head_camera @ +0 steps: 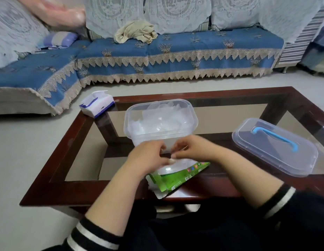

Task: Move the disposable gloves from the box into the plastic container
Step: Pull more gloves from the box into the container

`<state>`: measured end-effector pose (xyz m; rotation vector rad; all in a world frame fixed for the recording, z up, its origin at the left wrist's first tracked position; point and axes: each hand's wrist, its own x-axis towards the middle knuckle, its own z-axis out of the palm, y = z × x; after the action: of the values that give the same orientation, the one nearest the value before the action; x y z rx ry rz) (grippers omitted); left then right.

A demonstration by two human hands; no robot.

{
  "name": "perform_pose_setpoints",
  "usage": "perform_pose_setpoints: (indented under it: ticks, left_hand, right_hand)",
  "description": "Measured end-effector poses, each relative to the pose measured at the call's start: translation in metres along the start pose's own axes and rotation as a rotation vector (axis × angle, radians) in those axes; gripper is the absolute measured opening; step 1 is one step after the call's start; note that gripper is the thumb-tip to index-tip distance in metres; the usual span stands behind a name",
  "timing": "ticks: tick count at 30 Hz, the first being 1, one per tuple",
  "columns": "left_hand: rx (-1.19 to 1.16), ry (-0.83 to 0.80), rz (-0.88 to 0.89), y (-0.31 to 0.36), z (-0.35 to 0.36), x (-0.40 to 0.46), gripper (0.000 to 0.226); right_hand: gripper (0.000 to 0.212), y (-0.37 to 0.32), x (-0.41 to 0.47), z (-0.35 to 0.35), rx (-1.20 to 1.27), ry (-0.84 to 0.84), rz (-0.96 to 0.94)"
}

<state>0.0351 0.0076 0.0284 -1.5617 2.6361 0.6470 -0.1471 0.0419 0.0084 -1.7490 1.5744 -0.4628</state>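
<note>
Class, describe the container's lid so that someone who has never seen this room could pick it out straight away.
Start at the dark wooden coffee table with a glass top in front of the blue sofa. On its right side, apart from the open plastic container, lies the lid, flat and clear. Its curved blue handle sets it apart.

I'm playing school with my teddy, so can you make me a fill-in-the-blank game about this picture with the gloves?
1. The lid lying on the table has a handle coloured ____.
2. The clear gloves already moved sit inside the plastic ____.
3. The glove box under both hands is coloured ____.
4. The tissue pack sits on the table's far ____ corner.

Missing words: blue; container; green; left
</note>
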Motion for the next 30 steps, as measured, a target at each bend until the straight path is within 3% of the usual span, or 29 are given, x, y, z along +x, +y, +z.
perform_pose_setpoints:
  ticks: [3,6,12,19,21,25,30]
  left_hand:
    - [0.116,-0.189,-0.022,-0.001,0.038,0.003,0.079]
    - [0.07,-0.24,-0.069,-0.003,0.064,0.005,0.09]
    - [-0.01,-0.23,-0.087,-0.016,0.077,0.011,0.091]
    - [-0.085,-0.155,-0.011,-0.019,0.076,0.011,0.073]
    - [-0.132,-0.139,-0.016,-0.019,0.076,0.012,0.07]
    - [-0.148,-0.1,-0.035,-0.015,0.078,0.013,0.062]
    - [-0.116,-0.12,-0.043,-0.015,0.084,0.02,0.047]
  right_hand:
    - [0.038,0.022,0.006,0.03,-0.252,-0.009,0.017]
    - [0.036,0.03,0.012,0.046,-0.384,0.104,0.015]
    - [0.018,0.04,0.013,0.048,-0.209,0.184,0.064]
    - [0.018,0.034,0.004,0.052,-0.324,0.296,0.041]
    - [0.016,0.031,0.002,0.054,-0.254,0.323,0.063]
    - [0.011,0.023,-0.004,0.058,0.121,0.401,0.078]
    - [0.014,0.012,-0.006,0.049,0.371,0.545,-0.002]
